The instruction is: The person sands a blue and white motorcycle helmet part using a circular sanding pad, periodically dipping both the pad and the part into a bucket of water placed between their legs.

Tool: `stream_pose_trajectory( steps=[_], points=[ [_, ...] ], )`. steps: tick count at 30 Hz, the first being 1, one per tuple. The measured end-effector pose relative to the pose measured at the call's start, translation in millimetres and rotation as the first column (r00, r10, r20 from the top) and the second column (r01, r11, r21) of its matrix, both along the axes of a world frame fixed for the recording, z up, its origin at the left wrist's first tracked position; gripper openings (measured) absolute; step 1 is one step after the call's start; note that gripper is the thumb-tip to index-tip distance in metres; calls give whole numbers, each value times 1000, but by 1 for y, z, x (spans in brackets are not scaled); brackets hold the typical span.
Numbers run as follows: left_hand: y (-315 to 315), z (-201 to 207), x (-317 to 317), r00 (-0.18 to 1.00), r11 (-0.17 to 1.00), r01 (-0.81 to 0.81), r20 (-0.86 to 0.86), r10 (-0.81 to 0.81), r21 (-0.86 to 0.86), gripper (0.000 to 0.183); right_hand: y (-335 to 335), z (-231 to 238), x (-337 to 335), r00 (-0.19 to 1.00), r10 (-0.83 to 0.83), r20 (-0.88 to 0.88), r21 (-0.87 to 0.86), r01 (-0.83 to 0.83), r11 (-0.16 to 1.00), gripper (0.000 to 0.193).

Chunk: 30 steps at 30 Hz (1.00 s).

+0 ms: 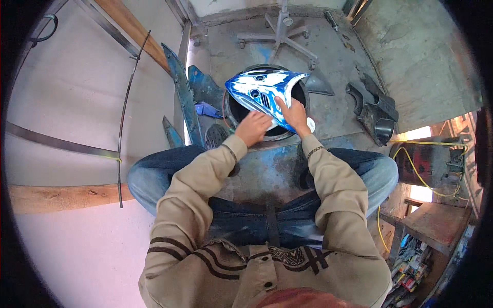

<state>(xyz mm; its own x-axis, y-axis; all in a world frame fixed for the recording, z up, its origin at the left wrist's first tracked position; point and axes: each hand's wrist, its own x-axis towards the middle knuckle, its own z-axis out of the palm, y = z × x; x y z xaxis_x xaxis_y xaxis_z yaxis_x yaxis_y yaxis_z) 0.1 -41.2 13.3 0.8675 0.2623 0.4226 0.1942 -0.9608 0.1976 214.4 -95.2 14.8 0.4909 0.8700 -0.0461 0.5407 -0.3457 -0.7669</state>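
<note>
A blue-and-white motorcycle fairing panel (pixel 268 88), with round holes and a slotted vent, lies tilted across the mouth of a round black tub (pixel 237 110). My right hand (pixel 293 114) grips its near right part, the thumb on the upper face. At the panel's near left edge, my left hand (pixel 253 127) is closed, its fingers bunched against the surface. Whatever those fingers may hold is hidden. A small round white thing (pixel 310 124) is beside my right wrist, at the tub's rim.
Blue-stained panels (pixel 183 92) lean at the left wall. A purple-blue piece (pixel 207 109) lies near the tub. Dark plastic parts (pixel 374 109) rest on the floor at right. A chair base (pixel 281 37) stands behind. A yellow cable (pixel 418 172) hangs by a wooden bench (pixel 436 226).
</note>
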Motion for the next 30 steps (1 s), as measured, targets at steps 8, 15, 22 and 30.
stream_pose_trajectory(
  steps=[8, 15, 22, 30],
  points=[
    [86, -2, -55, 929, 926, -361, 45, 367, -108, 28, 5, 4, -4, 999, 13, -32, 17, -12, 1000, 73],
    [9, 3, -6, 984, 984, -118, 117, 134, -134, 26, 1, -6, -1, 998, 1, -61, 37, 1, 999, 67],
    [65, 8, -36, 994, 994, -107, -24, 107, -2, 31, 1, -4, 1, 999, 1, -40, 7, -1, 1000, 68],
    [32, -2, -21, 986, 985, -166, 24, 167, -57, 35, 0, 7, -3, 989, 44, -142, 114, -28, 993, 64]
  ],
)
